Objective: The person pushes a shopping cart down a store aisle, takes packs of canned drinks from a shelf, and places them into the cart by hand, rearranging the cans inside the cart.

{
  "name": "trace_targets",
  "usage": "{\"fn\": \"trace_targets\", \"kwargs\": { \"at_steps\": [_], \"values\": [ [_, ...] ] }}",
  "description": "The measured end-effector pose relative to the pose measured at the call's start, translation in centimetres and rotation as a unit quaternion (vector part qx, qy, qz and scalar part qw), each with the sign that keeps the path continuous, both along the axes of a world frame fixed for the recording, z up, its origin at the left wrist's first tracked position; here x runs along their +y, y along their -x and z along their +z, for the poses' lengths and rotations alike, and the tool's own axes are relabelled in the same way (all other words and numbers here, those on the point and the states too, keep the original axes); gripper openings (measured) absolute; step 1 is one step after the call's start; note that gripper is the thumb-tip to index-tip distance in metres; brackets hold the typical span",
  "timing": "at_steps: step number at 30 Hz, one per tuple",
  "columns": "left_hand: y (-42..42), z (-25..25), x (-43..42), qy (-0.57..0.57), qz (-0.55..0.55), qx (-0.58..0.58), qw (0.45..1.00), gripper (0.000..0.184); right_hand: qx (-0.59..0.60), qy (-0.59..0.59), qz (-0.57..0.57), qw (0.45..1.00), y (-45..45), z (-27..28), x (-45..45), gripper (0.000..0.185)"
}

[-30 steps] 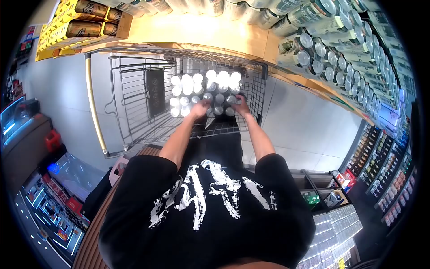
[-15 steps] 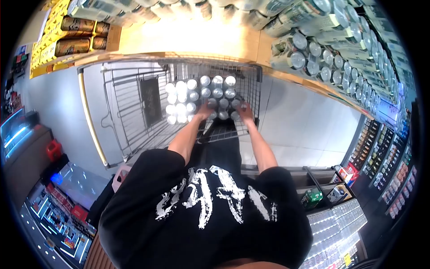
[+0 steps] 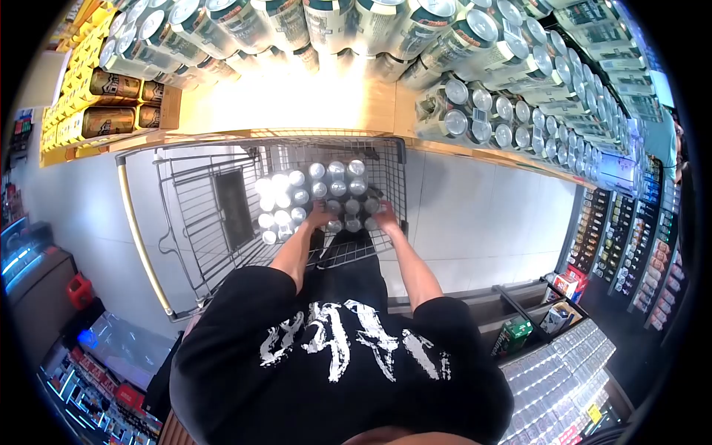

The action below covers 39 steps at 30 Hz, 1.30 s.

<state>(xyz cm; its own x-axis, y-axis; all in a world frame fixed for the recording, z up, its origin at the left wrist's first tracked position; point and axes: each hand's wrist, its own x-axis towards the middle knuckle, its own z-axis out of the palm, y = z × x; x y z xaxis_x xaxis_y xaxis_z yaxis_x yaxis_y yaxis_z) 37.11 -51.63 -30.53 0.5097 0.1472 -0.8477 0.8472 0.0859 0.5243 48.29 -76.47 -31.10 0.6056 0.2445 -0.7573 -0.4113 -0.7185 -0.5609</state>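
Packs of silver-topped cans stand upright in a wire shopping cart (image 3: 404, 178). My left hand (image 3: 320, 216) grips the left side of the near right pack of cans (image 3: 352, 207). On the opposite side of that pack is my right hand (image 3: 385, 217), its fingers curled over the edge near the cart's side wall. Some fingers are hidden by the cans. Another pack of cans (image 3: 282, 199) sits just left of my left hand, and a further pack (image 3: 337, 170) lies beyond the one I hold.
A wooden shelf (image 3: 363, 111) borders the cart's far side. Stacked cans (image 3: 326, 22) fill its back and right, with yellow can cartons (image 3: 111, 104) at the left. A low dark rack with a green box (image 3: 513, 334) and wrapped can packs (image 3: 564, 371) stands behind me at right.
My view has tilted up, so the cart and both hands appear lower and slightly left, and more shelf cans show. Both hands remain on the same pack.
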Motion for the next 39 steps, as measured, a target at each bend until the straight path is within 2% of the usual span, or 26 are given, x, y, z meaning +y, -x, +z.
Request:
{"fn": "trace_targets", "kwargs": {
  "at_steps": [2, 3, 4, 5, 7, 8, 10, 11, 12, 14, 15, 16, 17, 18, 21, 23, 27, 30, 33, 35, 39],
  "values": [
    [1.7, -3.2, 0.0, -0.037, -0.054, -0.101, 0.993, 0.102, 0.009, 0.036, -0.032, 0.999, -0.5, 3.9, 0.8, 0.060],
    [1.6, -0.7, 0.1, 0.019, -0.012, -0.098, 0.995, 0.096, 0.015, 0.052, -0.048, 0.997, -0.2, 5.6, 1.1, 0.062],
    [1.4, 1.9, 0.2, 0.073, 0.032, -0.091, 0.993, 0.091, 0.020, 0.039, -0.046, 0.998, 0.5, 4.8, 0.1, 0.063],
    [1.0, 4.5, 0.5, 0.049, 0.007, -0.059, 0.997, 0.081, -0.006, 0.020, -0.064, 0.998, 1.1, 5.6, -0.1, 0.066],
    [1.9, 6.9, 0.2, 0.037, 0.063, -0.173, 0.982, 0.080, -0.080, 0.057, -0.060, 0.993, 1.7, 12.4, 1.3, 0.072],
    [1.5, 9.2, 0.9, 0.020, 0.047, -0.163, 0.985, 0.077, -0.049, 0.017, -0.087, 0.995, 3.0, 11.0, 0.3, 0.069],
    [1.4, 14.4, 2.1, -0.014, 0.018, -0.139, 0.990, 0.071, -0.037, -0.052, -0.145, 0.987, 3.9, 15.6, 1.1, 0.060],
    [2.1, 14.5, 2.5, -0.072, -0.001, -0.170, 0.983, 0.068, -0.038, -0.087, -0.177, 0.980, 3.9, 17.6, 1.9, 0.057],
    [2.2, 15.1, 3.1, -0.050, 0.018, -0.199, 0.979, 0.067, -0.044, -0.104, -0.191, 0.975, 3.5, 20.5, 3.2, 0.052],
    [1.6, 18.0, 4.2, -0.044, 0.039, -0.272, 0.961, 0.063, -0.105, -0.219, -0.216, 0.946, 3.2, 20.3, 4.3, 0.042],
    [0.5, 21.6, 4.9, 0.000, 0.076, -0.231, 0.970, 0.064, -0.124, -0.255, -0.226, 0.932, 2.3, 21.7, 5.4, 0.040],
    [-0.3, 22.8, 5.2, 0.030, 0.112, -0.262, 0.958, 0.064, -0.139, -0.300, -0.238, 0.913, 1.3, 23.3, 6.7, 0.037],
    [-1.0, 23.5, 5.6, 0.059, 0.146, -0.292, 0.943, 0.065, -0.169, -0.288, -0.223, 0.916, 0.4, 24.3, 7.6, 0.034],
    [-1.5, 23.9, 6.2, -0.042, 0.112, -0.325, 0.938, 0.065, -0.199, -0.274, -0.199, 0.920, -0.6, 25.0, 8.3, 0.033],
    [-4.2, 23.8, 8.1, -0.133, 0.083, -0.382, 0.911, 0.059, -0.255, -0.278, -0.182, 0.908, -3.3, 27.2, 10.6, 0.034],
    [-6.9, 26.3, 9.0, -0.067, 0.118, -0.465, 0.875, 0.058, -0.291, -0.295, -0.182, 0.892, -5.3, 29.2, 12.1, 0.033],
    [-12.1, 30.2, 10.7, -0.057, 0.156, -0.467, 0.868, 0.059, -0.341, -0.307, -0.203, 0.865, -9.6, 31.7, 15.0, 0.031],
    [-15.5, 28.9, 12.6, -0.114, 0.136, -0.487, 0.855, 0.059, -0.373, -0.283, -0.213, 0.857, -12.9, 31.4, 16.7, 0.030],
    [-18.2, 27.4, 13.2, -0.066, 0.153, -0.500, 0.850, 0.061, -0.386, -0.241, -0.211, 0.865, -15.3, 29.7, 16.9, 0.029],
    [-19.6, 26.7, 13.4, -0.074, 0.157, -0.493, 0.852, 0.059, -0.385, -0.201, -0.198, 0.879, -16.7, 29.6, 17.2, 0.028],
    [-22.1, 26.2, 13.5, -0.041, 0.182, -0.467, 0.864, 0.056, -0.351, -0.214, -0.195, 0.891, -19.2, 28.8, 17.2, 0.027]
  ]
}}
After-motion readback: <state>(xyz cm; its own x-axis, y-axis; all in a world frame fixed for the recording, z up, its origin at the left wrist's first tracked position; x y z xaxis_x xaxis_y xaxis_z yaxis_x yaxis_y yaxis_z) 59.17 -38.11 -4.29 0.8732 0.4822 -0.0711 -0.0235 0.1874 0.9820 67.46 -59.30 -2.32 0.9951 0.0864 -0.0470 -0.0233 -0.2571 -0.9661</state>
